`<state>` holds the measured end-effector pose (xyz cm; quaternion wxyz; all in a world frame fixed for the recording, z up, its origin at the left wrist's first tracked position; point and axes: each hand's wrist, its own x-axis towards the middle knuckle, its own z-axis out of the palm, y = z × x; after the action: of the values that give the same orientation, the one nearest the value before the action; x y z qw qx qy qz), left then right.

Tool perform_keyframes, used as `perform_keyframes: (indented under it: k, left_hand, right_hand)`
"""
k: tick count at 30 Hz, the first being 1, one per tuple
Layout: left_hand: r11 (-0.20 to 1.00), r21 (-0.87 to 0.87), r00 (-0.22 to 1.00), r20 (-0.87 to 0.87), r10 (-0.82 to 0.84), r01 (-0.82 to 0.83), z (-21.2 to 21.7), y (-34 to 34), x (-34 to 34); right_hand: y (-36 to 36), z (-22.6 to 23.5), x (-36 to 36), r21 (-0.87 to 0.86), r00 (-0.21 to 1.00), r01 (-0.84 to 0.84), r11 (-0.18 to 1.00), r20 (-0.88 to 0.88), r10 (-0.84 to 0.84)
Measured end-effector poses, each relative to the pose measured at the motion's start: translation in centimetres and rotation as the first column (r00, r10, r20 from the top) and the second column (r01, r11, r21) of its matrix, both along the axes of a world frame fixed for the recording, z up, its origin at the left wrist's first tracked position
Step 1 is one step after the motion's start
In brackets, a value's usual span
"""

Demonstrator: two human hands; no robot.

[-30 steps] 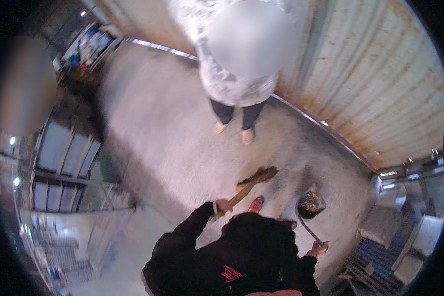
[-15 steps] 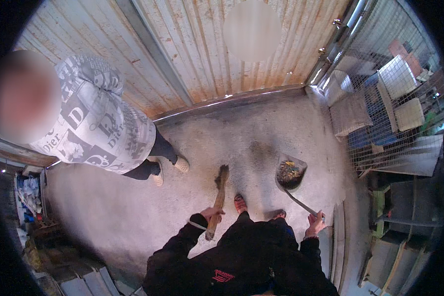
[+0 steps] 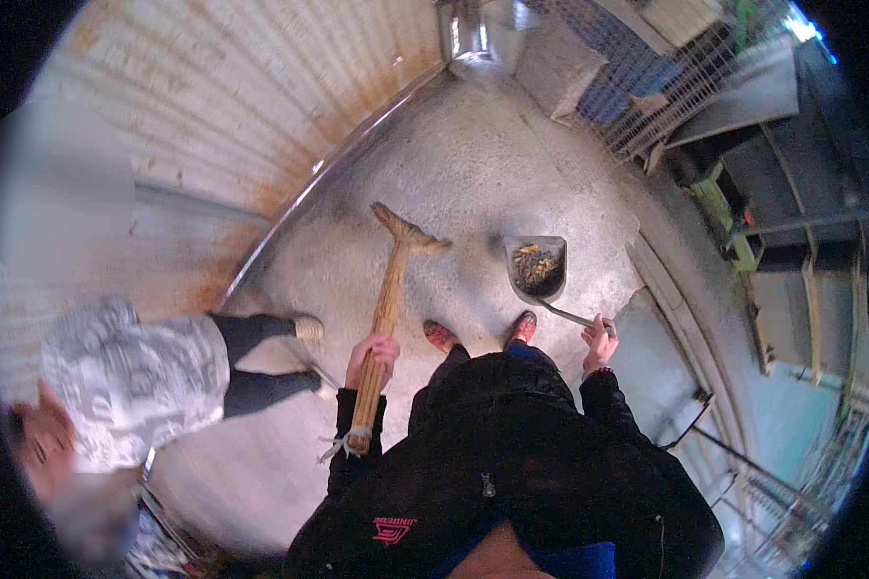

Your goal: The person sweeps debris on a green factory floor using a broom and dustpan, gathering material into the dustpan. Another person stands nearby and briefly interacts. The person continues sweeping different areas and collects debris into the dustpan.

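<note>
My left hand (image 3: 375, 357) is closed around the handle of a long straw broom (image 3: 388, 289). Its bristle head points away from me and spreads sideways, left of the dustpan; whether it touches the floor I cannot tell. White ties hang from the near end of the handle. In my right hand (image 3: 601, 344) is the end of the long thin handle of a dustpan (image 3: 556, 291). The pan lies in front of my right foot, and a heap of dark and yellowish debris (image 3: 534, 266) fills much of it.
A person in a grey-and-white patterned top (image 3: 135, 372) stands close on my left. Beyond the concrete floor (image 3: 473, 154) runs a rusty corrugated metal wall (image 3: 261, 96). To the right are a wire mesh panel (image 3: 637, 116), a pale sack (image 3: 558, 72) and a raised floor edge (image 3: 681, 309).
My view has turned to the right, so the wall and the other person appear farther left. The broom now shows its head spread wide, with its handle more fully in view. Both hands keep their holds.
</note>
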<state>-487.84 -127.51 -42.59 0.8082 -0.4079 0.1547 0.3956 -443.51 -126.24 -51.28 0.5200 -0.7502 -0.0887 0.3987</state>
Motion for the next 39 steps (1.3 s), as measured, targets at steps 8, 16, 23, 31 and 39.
perform_keyframes:
  k: [8,16,23,31,39]
  left_hand:
    - [0.679,-0.042,0.492,-0.655,-0.573,0.733,2.3,10.2,0.3]
    - [0.530,-0.009,0.427,-0.583,-0.692,0.848,0.6,23.9,4.0]
    - [0.189,-0.033,0.123,-0.648,-0.751,0.981,-1.2,33.9,8.7]
    - [-0.221,0.047,-0.082,-0.840,-0.537,0.974,-0.1,40.6,24.1]
    - [-0.498,0.025,-0.101,-0.969,-0.224,0.867,1.6,47.7,35.7]
  right_hand:
    - [2.9,1.7,2.4,-0.075,0.990,0.140,0.987,0.013,-0.139]
    - [8.2,2.3,1.8,-0.140,0.939,0.342,0.929,0.013,-0.344]
    - [9.6,0.9,1.2,-0.039,0.919,0.394,0.918,0.019,-0.393]
    - [8.1,1.2,5.5,0.126,0.836,0.541,0.831,0.020,-0.548]
    - [10.4,1.2,8.7,0.161,0.729,0.665,0.729,0.068,-0.681]
